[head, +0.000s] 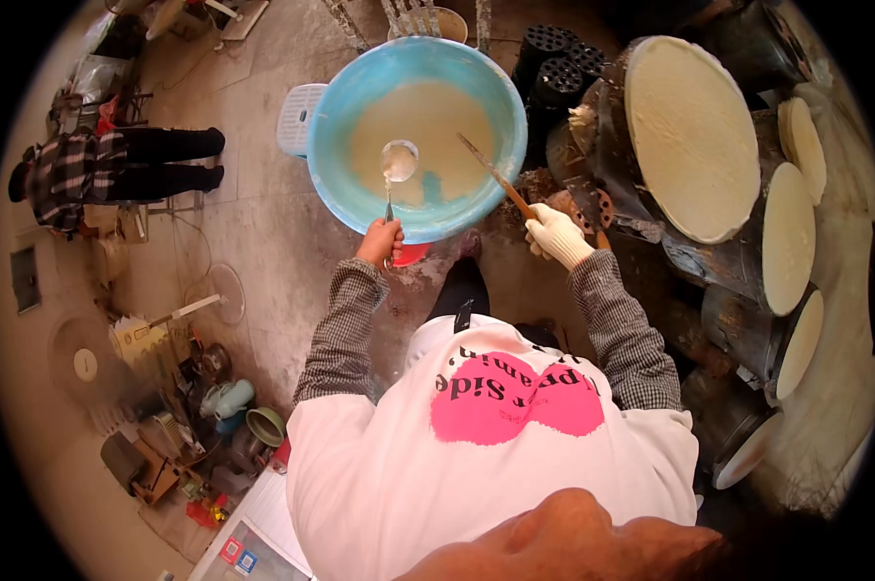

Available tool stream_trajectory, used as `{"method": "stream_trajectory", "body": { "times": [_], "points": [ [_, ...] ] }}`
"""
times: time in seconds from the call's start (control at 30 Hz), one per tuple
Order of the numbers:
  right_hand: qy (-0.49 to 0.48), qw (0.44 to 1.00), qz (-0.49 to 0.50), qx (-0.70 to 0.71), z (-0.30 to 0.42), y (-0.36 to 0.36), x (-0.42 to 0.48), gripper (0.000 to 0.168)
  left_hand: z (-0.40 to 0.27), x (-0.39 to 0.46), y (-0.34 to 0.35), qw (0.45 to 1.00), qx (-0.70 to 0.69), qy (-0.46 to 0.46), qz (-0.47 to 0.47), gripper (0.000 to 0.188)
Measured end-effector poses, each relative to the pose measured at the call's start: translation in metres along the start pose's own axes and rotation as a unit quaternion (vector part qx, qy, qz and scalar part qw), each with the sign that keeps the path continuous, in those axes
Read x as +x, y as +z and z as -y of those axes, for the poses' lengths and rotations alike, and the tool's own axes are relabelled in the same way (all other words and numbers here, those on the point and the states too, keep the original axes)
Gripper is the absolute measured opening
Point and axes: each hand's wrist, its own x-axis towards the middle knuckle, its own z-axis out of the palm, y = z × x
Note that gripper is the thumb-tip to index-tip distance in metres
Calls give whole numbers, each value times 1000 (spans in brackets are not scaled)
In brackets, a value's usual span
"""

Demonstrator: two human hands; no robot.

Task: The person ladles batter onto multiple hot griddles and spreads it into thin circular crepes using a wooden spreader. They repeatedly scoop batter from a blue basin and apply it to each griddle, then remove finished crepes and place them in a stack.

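Observation:
My left hand (381,242), bare, grips the handle of a metal ladle (399,160). Pale batter coats its bowl, which is over the batter (430,116) in a large blue plastic basin (513,131). A white knitted glove covers my right hand (559,236), closed around a long narrow wooden-looking spatula (506,187). Its tip points over the basin's right half. To the right, a wide pale round of batter or flatbread (691,138) covers the top of a dark drum-like stove (611,160).
More stoves with pale round tops (789,240) line the right side. Honeycomb coal briquettes (559,78) stand behind the basin's right rim. A stool (301,120) shows at its left. Another person (81,174) stands far left. A fan (85,364) and clutter fill the lower left.

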Motion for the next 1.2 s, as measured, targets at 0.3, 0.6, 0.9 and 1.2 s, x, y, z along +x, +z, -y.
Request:
{"method": "stream_trajectory", "body": {
  "times": [0.3,0.6,0.9,1.2],
  "points": [
    [91,994,52,11,42,52,95,36,18,163,-34,993,91,-64,-36,21],
    [23,982,-37,185,63,32,98,42,-54,119,-52,995,-99,-11,16,12],
    [66,984,28,162,82,89,114,41,-51,176,-13,975,-177,-84,105,11],
    [-21,992,-126,-13,36,153,181,42,-40,216,21,982,-166,-63,-63,13]
  ]
}}
